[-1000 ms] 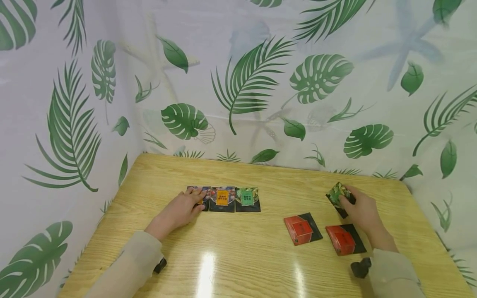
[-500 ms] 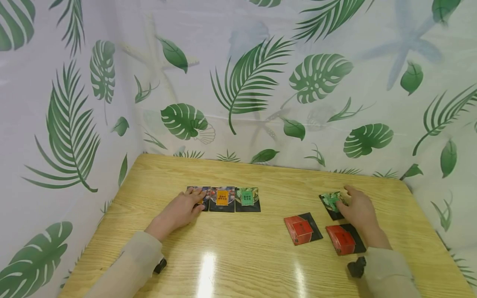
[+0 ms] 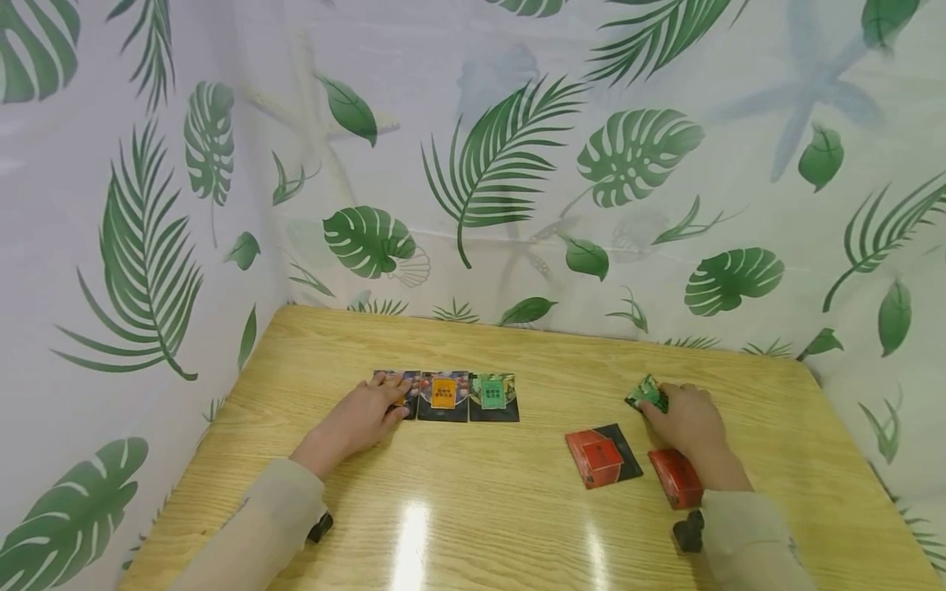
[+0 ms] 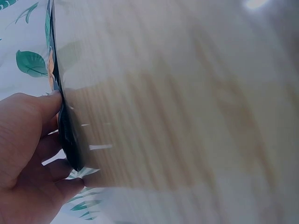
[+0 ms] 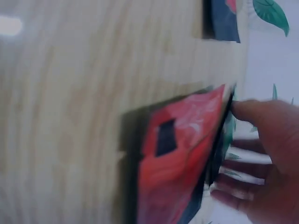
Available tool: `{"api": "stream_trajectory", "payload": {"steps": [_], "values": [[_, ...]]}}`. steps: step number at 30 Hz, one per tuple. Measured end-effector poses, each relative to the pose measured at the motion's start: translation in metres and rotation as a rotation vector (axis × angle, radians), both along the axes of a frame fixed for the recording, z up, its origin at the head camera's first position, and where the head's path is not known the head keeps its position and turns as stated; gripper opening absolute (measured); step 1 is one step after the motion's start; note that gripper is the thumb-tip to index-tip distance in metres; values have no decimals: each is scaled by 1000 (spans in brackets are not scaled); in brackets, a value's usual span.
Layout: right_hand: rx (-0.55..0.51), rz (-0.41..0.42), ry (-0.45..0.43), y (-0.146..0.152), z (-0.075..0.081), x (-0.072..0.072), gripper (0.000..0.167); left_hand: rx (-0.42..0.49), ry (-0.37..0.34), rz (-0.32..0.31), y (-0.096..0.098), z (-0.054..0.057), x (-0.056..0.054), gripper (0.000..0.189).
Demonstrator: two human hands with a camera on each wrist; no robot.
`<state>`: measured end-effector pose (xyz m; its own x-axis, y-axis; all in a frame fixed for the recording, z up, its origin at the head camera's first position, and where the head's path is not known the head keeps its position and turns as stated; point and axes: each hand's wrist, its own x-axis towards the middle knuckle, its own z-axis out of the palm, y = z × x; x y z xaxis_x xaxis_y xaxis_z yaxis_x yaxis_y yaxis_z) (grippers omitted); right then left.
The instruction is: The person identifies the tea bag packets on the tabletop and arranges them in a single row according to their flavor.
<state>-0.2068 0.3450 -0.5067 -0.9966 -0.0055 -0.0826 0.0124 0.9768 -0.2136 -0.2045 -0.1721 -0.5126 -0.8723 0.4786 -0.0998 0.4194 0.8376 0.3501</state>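
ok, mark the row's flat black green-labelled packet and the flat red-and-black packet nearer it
Flat black green-labelled packet [image 3: 493,395], head view, on its green label.
Flat red-and-black packet [image 3: 603,455], head view, on its red label.

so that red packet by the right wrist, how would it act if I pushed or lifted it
The red packet would probably flex, since its face looks creased in the right wrist view. Shiny patches hint at a slick film that may slide when pushed. It lies low on the table, so rolling or tipping seems unlikely.
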Motion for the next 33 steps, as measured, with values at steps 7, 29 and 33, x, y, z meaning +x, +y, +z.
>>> {"api": "stream_trajectory", "payload": {"steps": [7, 29, 33], "values": [[-147, 219, 55, -9, 3, -3, 48, -2, -4, -2, 1, 2, 0, 53], [-220, 145, 10, -25, 4, -4, 42, -15, -7, -11, 1, 5, -2, 54], [-183, 164, 46, -28, 4, -5, 42, -18, -6, -14, 1, 4, -3, 54]]}}
